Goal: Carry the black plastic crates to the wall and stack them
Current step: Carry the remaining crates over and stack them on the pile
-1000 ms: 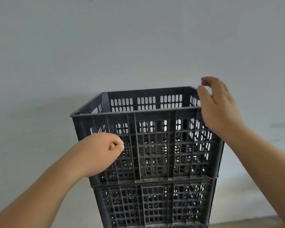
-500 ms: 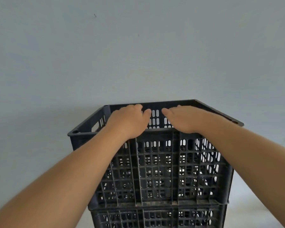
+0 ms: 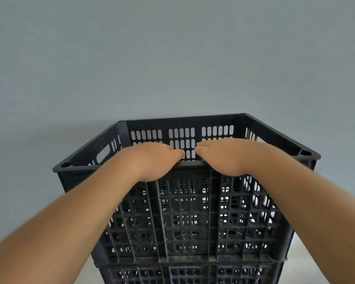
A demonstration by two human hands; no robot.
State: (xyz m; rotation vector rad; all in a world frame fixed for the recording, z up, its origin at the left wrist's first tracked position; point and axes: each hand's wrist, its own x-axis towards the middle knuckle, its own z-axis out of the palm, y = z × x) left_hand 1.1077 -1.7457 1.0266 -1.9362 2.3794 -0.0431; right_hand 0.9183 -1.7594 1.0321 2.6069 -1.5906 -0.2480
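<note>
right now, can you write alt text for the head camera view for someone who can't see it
Seen from above, the left hand and right hand lie side by side, hooked over the near rim of a black perforated top crate. It sits stacked on a lower crate. A plain grey wall fills the space behind the stack.

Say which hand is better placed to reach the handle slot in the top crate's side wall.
Left, probably. The left hand holds the near rim of the top crate on the side of the handle slot; the right hand is farther away.
</note>
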